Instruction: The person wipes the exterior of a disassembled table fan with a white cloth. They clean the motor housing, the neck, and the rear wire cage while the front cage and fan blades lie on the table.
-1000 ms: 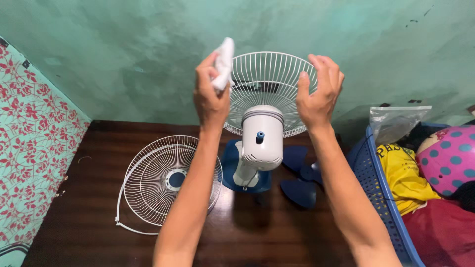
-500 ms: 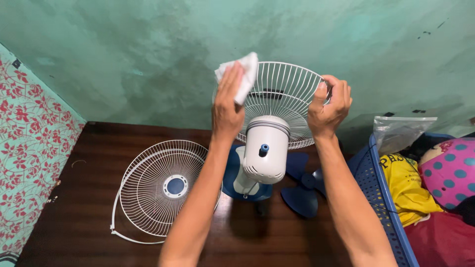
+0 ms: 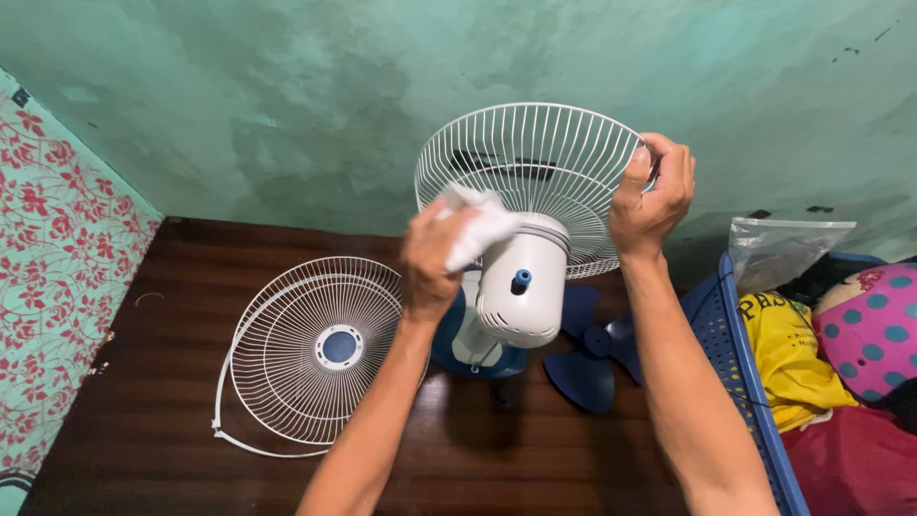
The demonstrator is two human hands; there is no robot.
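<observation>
Nearest the camera, two bare forearms reach up over the dark wooden counter (image 3: 162, 420). The left hand (image 3: 432, 260) is closed around a crumpled white cloth (image 3: 478, 227) and presses it against the lower left of the fan's rear wire guard (image 3: 535, 153), just beside the white motor housing (image 3: 521, 282); the hand is blurred. The right hand (image 3: 654, 196) is closed on the right rim of that same guard, fingers curled over the wire.

The fan stands upright on its blue base (image 3: 478, 354) near the middle of the counter, with the motor housing tilted toward the camera. To its left the detached front guard (image 3: 315, 349) lies flat on the wood. To its right the blue blade (image 3: 585, 368) lies on the counter, just beside a blue plastic basket (image 3: 740, 382) holding a yellow garment (image 3: 788, 358), a pink dotted ball (image 3: 871, 320) and a clear plastic bag (image 3: 778, 250).

Behind everything rises a mottled green wall (image 3: 287, 86), and a floral red-patterned surface (image 3: 53, 277) borders the left side.
</observation>
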